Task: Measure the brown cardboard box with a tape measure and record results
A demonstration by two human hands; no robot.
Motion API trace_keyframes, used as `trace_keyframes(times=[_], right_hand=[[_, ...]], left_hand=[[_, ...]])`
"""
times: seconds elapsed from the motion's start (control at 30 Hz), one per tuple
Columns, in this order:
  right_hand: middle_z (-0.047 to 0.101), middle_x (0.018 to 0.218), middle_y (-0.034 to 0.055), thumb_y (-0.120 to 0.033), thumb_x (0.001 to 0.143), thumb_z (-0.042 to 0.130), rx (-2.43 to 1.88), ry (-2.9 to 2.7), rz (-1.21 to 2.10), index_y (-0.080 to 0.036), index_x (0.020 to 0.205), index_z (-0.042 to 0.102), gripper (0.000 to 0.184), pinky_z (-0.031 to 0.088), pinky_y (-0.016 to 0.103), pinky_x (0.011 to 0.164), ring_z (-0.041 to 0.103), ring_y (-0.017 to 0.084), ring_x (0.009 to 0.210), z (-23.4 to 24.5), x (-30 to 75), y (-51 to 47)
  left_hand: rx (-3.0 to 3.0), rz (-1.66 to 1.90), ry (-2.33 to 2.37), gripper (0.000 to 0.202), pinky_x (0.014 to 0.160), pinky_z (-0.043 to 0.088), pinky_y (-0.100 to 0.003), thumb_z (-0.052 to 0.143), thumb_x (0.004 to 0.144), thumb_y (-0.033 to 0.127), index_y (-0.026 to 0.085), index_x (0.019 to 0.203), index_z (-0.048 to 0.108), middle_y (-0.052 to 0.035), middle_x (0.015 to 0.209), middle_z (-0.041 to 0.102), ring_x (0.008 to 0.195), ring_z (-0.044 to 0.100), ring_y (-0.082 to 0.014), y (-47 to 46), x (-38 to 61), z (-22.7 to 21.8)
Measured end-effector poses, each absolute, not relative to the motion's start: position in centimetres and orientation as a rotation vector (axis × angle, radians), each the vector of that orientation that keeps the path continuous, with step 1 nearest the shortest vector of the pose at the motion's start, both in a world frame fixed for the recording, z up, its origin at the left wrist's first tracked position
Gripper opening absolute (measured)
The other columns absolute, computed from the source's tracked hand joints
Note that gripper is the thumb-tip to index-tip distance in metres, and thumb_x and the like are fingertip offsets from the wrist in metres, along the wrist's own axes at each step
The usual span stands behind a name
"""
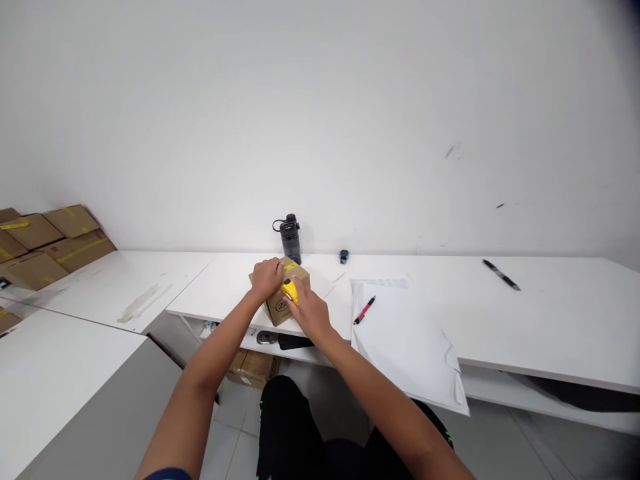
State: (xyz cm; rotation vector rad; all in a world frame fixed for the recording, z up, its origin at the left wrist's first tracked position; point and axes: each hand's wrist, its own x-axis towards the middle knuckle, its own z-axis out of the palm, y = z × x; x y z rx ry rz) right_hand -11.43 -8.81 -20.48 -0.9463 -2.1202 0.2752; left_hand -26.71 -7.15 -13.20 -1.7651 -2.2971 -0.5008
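A small cardboard box with yellow tape sits near the front edge of the white table. My left hand rests on top of the box, fingers curled over its upper left edge. My right hand is closed around a yellow tool, likely a box cutter, whose tip lies on the box's top.
A dark water bottle stands behind the box by the wall. A white mailer bag with a red pen lies to the right; a black marker further right. Stacked cardboard boxes sit at far left. More boxes are under the table.
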Motion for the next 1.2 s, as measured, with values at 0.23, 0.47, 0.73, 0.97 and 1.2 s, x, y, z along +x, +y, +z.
trace_keyframes(times=[0.23, 0.47, 0.73, 0.97, 1.2], right_hand=[[0.062, 0.118, 0.0097, -0.053, 0.081, 0.061, -0.849, -1.504, 0.864, -0.023, 0.133, 0.040, 0.064, 0.054, 0.037, 0.082, 0.064, 0.024, 0.097, -21.5, -10.2, -10.0], [0.061, 0.087, 0.0009, -0.058, 0.073, 0.067, -0.813, -0.954, 1.401, -0.020, 0.117, 0.044, 0.062, 0.046, 0.023, 0.046, 0.056, 0.012, 0.057, -21.1, -7.3, -7.7], [0.059, 0.125, 0.0053, -0.047, 0.070, 0.072, -0.558, -1.708, 1.204, -0.026, 0.125, 0.056, 0.060, 0.052, 0.036, 0.085, 0.058, 0.023, 0.106, -16.4, -9.3, -3.8], [0.051, 0.137, 0.0063, -0.040, 0.081, 0.059, -0.418, -2.266, 0.955, -0.028, 0.138, 0.046, 0.059, 0.040, 0.046, 0.102, 0.052, 0.026, 0.118, -14.3, -13.3, -3.3], [0.040, 0.146, 0.0101, -0.040, 0.088, 0.050, -0.421, -2.291, 0.798, -0.026, 0.147, 0.028, 0.065, 0.036, 0.046, 0.105, 0.044, 0.026, 0.128, -15.4, -13.4, -3.5]], left_hand=[[-1.724, -0.513, -2.412, 0.062, 0.099, 0.034, -0.046, 0.036, 0.089, 0.058, 0.017, 0.135, 0.045, -0.0175, 0.135, 0.053, 0.126, 0.045, -0.0341, -6.8, -26.6, -13.6], [-1.965, -0.731, -2.333, 0.066, 0.113, 0.018, -0.052, 0.033, 0.091, 0.060, 0.021, 0.143, 0.038, -0.0117, 0.153, 0.034, 0.142, 0.027, -0.0316, -11.4, -31.9, -17.0], [-1.903, -1.978, -2.079, 0.054, 0.115, 0.025, -0.040, 0.045, 0.089, 0.042, 0.020, 0.137, 0.048, -0.0079, 0.148, 0.043, 0.137, 0.037, -0.0228, -15.2, -33.2, -23.2], [-1.309, -2.730, -2.096, 0.038, 0.089, 0.048, -0.039, 0.060, 0.078, 0.043, 0.017, 0.105, 0.067, -0.0091, 0.109, 0.069, 0.103, 0.063, -0.0246, -14.6, -27.2, -25.3], [-1.442, -2.590, -2.058, 0.069, 0.103, 0.039, -0.037, 0.063, 0.081, 0.048, 0.028, 0.142, 0.037, -0.0101, 0.139, 0.049, 0.125, 0.050, -0.0240, -15.2, -24.6, -22.5]])
